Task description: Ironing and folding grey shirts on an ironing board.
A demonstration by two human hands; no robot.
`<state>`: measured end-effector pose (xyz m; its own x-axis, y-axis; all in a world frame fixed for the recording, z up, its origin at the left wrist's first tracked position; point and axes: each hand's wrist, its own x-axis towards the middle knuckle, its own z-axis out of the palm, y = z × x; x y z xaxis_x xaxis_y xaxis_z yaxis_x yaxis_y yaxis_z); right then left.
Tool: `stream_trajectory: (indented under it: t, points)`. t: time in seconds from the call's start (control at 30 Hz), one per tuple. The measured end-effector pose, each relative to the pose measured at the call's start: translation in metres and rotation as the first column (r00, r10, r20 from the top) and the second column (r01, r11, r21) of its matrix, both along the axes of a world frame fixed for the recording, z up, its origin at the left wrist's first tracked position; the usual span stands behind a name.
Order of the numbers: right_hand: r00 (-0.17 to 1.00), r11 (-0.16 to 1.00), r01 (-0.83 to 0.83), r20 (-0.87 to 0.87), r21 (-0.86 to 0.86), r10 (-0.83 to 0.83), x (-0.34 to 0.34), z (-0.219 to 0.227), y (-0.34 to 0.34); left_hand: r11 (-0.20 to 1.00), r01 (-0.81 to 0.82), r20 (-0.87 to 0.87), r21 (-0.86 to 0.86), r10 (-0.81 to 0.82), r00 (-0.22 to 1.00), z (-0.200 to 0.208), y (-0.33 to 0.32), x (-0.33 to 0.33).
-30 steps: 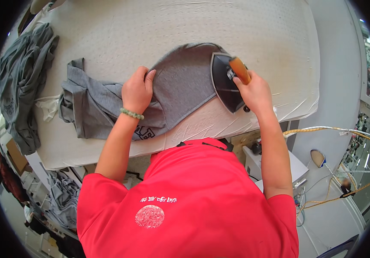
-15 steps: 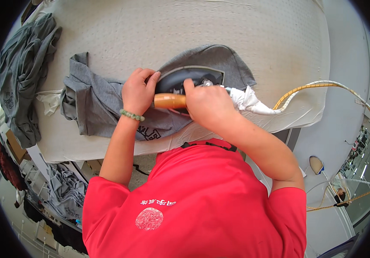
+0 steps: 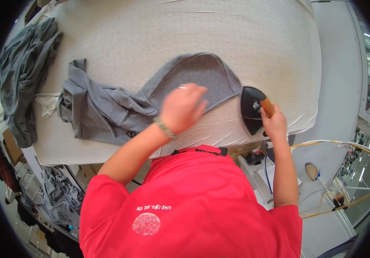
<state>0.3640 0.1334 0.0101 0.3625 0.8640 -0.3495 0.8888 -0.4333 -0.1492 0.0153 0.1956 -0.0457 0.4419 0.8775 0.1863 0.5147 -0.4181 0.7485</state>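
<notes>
A steam iron (image 3: 250, 112) with a dark body and an orange-brown handle is gripped by my right hand (image 3: 276, 124), its fingers wrapped round the handle. It stands on the padded white table (image 3: 271, 43), near the front right, just off the tip of a grey sweatshirt (image 3: 193, 73). The sweatshirt's rounded, hood-like end lies spread out at the right, while the rest is bunched in folds to the left. My left hand (image 3: 181, 107), with a green bead bracelet, is over the lower edge of the rounded part; motion smears its fingers, and nothing shows in it.
A darker grey garment (image 3: 26, 81) lies at the table's far left, with a small white cloth (image 3: 47, 105) beside it. More grey garments (image 3: 62, 195) are heaped below the table at the left. A yellow-and-white hose (image 3: 335, 142) loops out at the right.
The iron has gone from on the sweatshirt to the table at its right, held by my right hand. My left hand has left the fabric beside the iron and moved rightward.
</notes>
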Motion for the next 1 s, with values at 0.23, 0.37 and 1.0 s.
stream_trajectory:
  t: [0.23, 0.37, 1.0]
  points:
    - [0.993, 0.996, 0.085, 0.080, 0.030, -0.087, 0.047, -0.004, 0.017, 0.998, 0.042, -0.523, -0.057, -0.066, 0.850, -0.027, 0.015, 0.161]
    - [0.950, 0.968, 0.228, -0.194, -0.107, -0.245, 0.049, 0.008, 0.025, 0.966, -0.164, -0.138, -0.200, 0.137, 0.981, -0.008, 0.002, 0.091]
    - [0.269, 0.305, -0.946, -0.263, 0.107, 0.927, -0.318, 0.030, 0.092, 0.257, -0.428, 0.361, -0.866, 0.915, -0.180, -0.010, -0.218, -0.076]
